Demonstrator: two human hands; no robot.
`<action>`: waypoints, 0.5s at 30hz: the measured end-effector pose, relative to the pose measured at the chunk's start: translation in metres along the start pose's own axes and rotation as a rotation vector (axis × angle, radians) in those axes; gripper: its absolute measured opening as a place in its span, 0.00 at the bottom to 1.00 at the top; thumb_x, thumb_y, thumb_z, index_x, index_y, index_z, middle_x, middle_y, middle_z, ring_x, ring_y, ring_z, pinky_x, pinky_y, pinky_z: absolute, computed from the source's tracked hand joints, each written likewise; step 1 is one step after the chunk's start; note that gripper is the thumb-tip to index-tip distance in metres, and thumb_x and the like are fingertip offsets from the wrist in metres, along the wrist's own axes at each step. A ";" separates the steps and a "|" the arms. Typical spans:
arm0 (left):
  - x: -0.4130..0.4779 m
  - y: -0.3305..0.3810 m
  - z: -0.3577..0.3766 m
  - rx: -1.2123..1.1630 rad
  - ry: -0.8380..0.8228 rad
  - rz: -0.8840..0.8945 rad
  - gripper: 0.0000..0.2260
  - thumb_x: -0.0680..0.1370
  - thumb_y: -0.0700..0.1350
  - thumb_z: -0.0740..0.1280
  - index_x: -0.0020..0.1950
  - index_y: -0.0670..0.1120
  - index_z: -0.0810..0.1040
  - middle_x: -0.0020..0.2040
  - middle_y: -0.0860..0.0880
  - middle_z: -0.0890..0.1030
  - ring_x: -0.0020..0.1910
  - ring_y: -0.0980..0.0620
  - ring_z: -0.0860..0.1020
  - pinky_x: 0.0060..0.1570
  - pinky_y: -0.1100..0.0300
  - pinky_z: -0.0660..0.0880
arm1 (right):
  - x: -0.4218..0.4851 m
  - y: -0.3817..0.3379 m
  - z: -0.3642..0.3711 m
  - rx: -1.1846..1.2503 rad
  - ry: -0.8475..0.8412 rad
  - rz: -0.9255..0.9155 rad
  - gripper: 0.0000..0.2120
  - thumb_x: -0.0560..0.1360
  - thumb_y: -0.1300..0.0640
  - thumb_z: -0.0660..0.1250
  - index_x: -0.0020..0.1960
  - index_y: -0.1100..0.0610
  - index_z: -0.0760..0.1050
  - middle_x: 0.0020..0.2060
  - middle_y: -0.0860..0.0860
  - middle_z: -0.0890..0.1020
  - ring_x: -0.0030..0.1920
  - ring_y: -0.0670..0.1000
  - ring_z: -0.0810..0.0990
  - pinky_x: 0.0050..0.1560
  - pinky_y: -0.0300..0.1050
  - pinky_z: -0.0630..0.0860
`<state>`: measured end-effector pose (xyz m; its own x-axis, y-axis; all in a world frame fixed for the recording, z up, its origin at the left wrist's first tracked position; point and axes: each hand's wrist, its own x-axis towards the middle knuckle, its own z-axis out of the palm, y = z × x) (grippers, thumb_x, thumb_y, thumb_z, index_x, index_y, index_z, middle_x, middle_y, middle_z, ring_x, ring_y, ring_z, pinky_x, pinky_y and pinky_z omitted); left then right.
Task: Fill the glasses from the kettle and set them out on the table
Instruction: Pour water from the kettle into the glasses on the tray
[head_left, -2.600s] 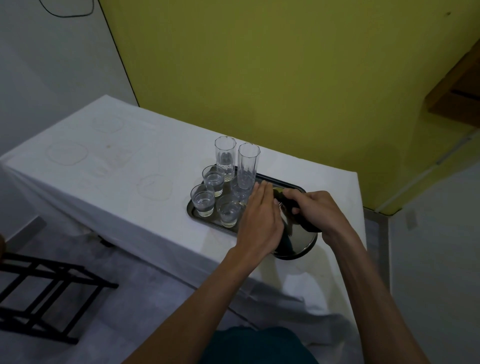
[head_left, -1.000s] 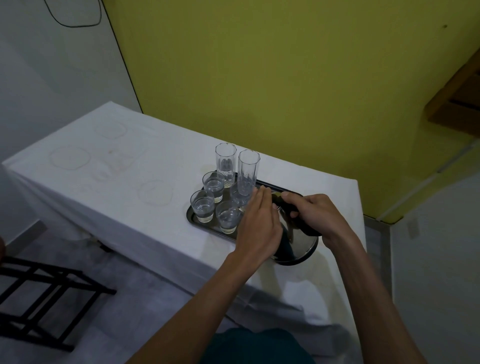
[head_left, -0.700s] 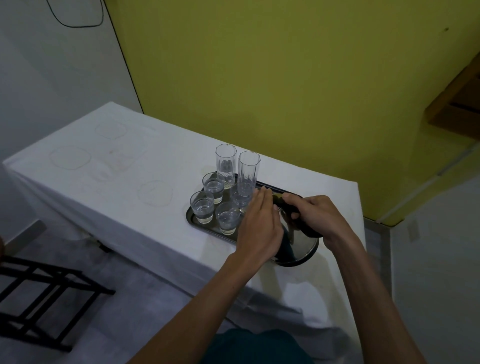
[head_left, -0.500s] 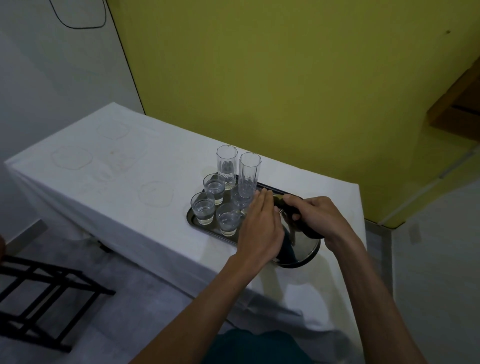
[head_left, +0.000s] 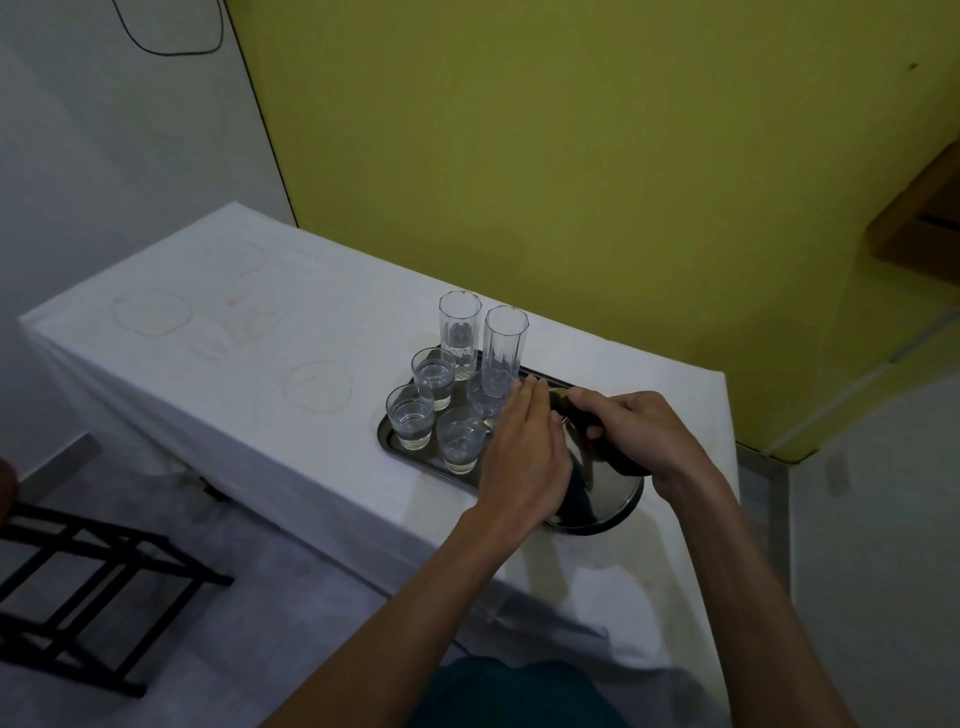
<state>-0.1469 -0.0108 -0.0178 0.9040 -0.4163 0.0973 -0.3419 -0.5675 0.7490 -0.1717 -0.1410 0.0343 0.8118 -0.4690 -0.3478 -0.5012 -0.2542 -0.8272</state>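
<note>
The kettle (head_left: 609, 484), shiny metal with a black handle (head_left: 625, 464), sits at the right end of the tray (head_left: 388, 435), and the two hands cover most of it. The right hand (head_left: 640, 437) has its fingers curled around the handle, gripping it from above. The left hand (head_left: 525, 457) lies flat against the left side of the kettle, with its fingers straight and close together, pointing towards the far rim of the tray.

Six glasses stand upright at the left end of the tray. Two tall glasses (head_left: 460, 328) (head_left: 505, 347) are at the far edge. Four short glasses are nearer: one (head_left: 434, 377) just in front of the tall pair, one (head_left: 410, 424) at the left rim, one (head_left: 460, 439) at the near rim beside the left hand, and one (head_left: 482, 401) partly behind a tall glass. The short glasses hold clear liquid.

The tray rests on a table (head_left: 260, 364) covered with a white cloth, close to its near right corner. A black rack (head_left: 78, 571) stands on the floor, well to the left of the tray.
</note>
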 end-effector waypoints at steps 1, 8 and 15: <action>0.000 0.000 0.000 0.001 0.001 0.000 0.22 0.85 0.46 0.49 0.79 0.42 0.55 0.80 0.47 0.56 0.79 0.52 0.49 0.76 0.58 0.50 | 0.000 0.000 0.000 -0.001 0.001 0.002 0.23 0.73 0.40 0.73 0.34 0.60 0.80 0.20 0.47 0.77 0.21 0.45 0.72 0.26 0.38 0.67; 0.000 0.001 0.002 0.005 0.006 0.004 0.23 0.85 0.46 0.50 0.79 0.42 0.55 0.80 0.46 0.56 0.79 0.52 0.50 0.77 0.58 0.51 | 0.003 0.001 -0.001 0.007 -0.001 0.006 0.23 0.72 0.39 0.73 0.32 0.59 0.79 0.19 0.47 0.76 0.23 0.48 0.71 0.30 0.41 0.66; -0.001 0.001 0.004 0.022 0.008 0.018 0.23 0.85 0.46 0.50 0.79 0.41 0.55 0.80 0.45 0.56 0.79 0.51 0.49 0.77 0.57 0.51 | 0.003 0.004 -0.003 0.028 -0.008 0.000 0.23 0.74 0.42 0.73 0.33 0.61 0.79 0.19 0.48 0.75 0.18 0.45 0.70 0.22 0.35 0.65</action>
<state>-0.1488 -0.0141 -0.0192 0.8995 -0.4213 0.1160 -0.3638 -0.5752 0.7326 -0.1721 -0.1459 0.0310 0.8142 -0.4624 -0.3511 -0.4927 -0.2304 -0.8391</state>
